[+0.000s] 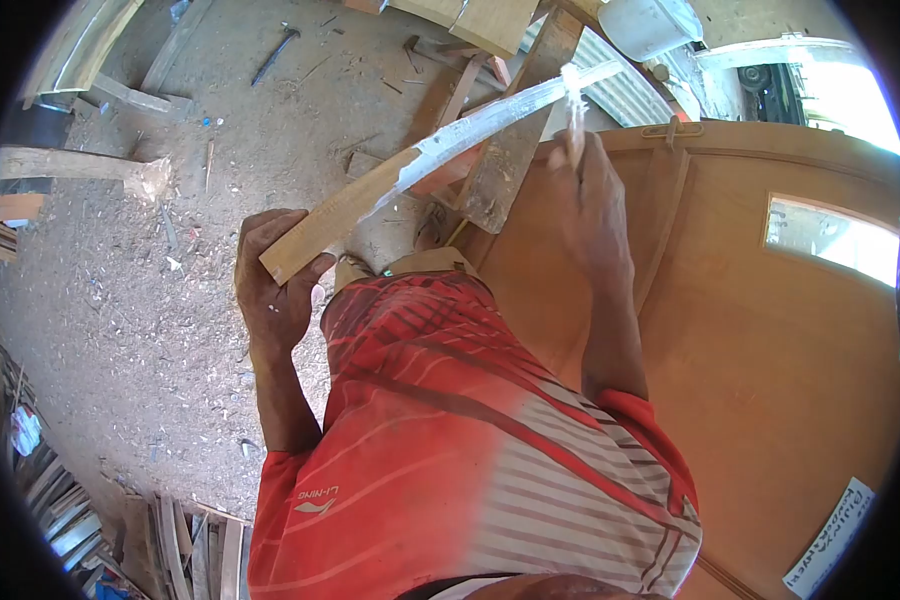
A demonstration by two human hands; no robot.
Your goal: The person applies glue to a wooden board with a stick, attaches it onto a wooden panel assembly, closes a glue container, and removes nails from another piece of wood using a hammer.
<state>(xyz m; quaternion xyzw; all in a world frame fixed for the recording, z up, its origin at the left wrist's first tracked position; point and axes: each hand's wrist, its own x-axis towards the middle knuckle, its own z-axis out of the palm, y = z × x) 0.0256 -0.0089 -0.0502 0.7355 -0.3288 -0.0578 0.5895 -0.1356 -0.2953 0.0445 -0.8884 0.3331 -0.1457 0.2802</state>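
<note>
Currently: one wood strip [345, 206], long and narrow, held slantwise between the two hands; bare at the near end, coated white from about the middle to the far end. Left hand [273, 298], closed around the bare end, thumb on one side, fingers on the other. Right hand [598, 200], closed on the handle of one brush [575, 118], its whitened bristles at the coated far part of the strip; whether they press on it, cannot tell. Beyond the strip, near the right hand: one board [530, 120]; one corrugated sheet [625, 95]; one white bucket [655, 28]. Right of and below the right hand: one large brown door [760, 330] with a small window [832, 238], and a paper sign [828, 540], handwritten. Ahead of the left hand: one hammer [275, 57] on the littered floor [130, 350]. Behind the left hand: scrap wood [65, 515], heaped.
</note>
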